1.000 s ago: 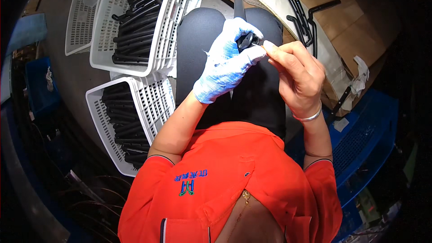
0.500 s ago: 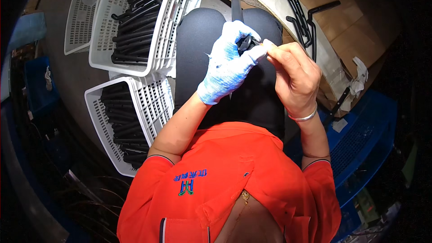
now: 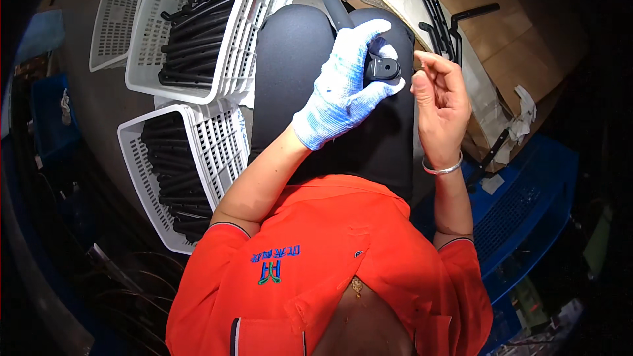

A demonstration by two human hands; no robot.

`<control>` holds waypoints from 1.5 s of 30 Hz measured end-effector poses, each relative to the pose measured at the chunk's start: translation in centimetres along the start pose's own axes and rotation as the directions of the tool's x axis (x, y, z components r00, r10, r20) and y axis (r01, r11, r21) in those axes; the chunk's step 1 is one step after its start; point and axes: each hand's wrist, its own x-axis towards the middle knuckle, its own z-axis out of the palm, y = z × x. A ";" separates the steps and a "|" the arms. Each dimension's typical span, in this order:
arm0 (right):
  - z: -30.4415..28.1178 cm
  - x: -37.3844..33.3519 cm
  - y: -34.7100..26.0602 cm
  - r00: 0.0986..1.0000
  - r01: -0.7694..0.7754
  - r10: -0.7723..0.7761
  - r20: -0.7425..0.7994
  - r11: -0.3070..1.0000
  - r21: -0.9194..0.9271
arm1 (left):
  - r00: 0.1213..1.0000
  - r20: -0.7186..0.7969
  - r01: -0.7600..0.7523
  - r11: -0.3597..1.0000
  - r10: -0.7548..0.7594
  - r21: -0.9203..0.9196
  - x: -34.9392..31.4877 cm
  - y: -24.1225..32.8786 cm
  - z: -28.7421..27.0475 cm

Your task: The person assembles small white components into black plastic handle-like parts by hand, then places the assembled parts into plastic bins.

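In a blue-and-white knit glove, my left hand [image 3: 339, 86] is closed round a black tubular part [image 3: 331, 1] above my lap. The tube's long end sticks out past the knuckles, up and to the left. At the thumb side its blocky black end [image 3: 384, 69], with a small round hole, faces up. The stretch between is hidden by the glove. My bare right hand [image 3: 443, 95], a silver bangle at its wrist, is a little right of that end and apart from it. Its thumb and forefinger are parted, and I see nothing held between them.
White baskets [image 3: 135, 158] full of black bars [image 3: 173, 171] stand at the left. On the cardboard-covered bench [image 3: 491, 36] at the upper right lie several bent black bars [image 3: 438, 16]. A dark-handled tool [image 3: 494, 148] and crumpled white paper [image 3: 524, 115] are near a blue crate [image 3: 521, 204].
My right hand has drawn back to the right from the part, its pinch loosened. My left hand has turned the part, so its holed end shows and the tube leans further left.
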 end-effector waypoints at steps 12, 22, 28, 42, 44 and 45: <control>2.1 1.8 1.2 0.972 0.225 -0.231 -0.041 0.968 -0.112 | 0.996 -0.012 -0.089 0.992 0.091 0.092 0.0 1.0 -0.7; 1.0 3.8 4.1 0.984 0.135 -0.109 -0.139 0.972 0.194 | 0.855 -0.476 -0.060 0.951 0.206 0.303 2.2 -2.8 -11.4; -2.6 4.1 8.7 0.969 0.037 0.002 -0.247 0.988 0.151 | 0.627 -0.775 0.072 0.997 -0.074 -0.037 7.5 -8.5 -26.0; -6.1 4.2 15.3 0.895 -0.267 0.291 -0.337 0.956 0.117 | 0.649 -0.664 0.682 0.671 -0.371 0.292 25.2 -23.5 -31.4; -5.8 4.5 15.3 0.905 -0.285 0.297 -0.306 0.955 0.083 | 0.634 -0.627 0.670 0.726 -0.452 0.153 27.0 -26.4 -32.5; -5.5 4.8 15.7 0.906 -0.287 0.300 -0.298 0.954 0.088 | 0.623 -0.580 0.645 0.764 -0.524 0.003 27.7 -27.9 -33.3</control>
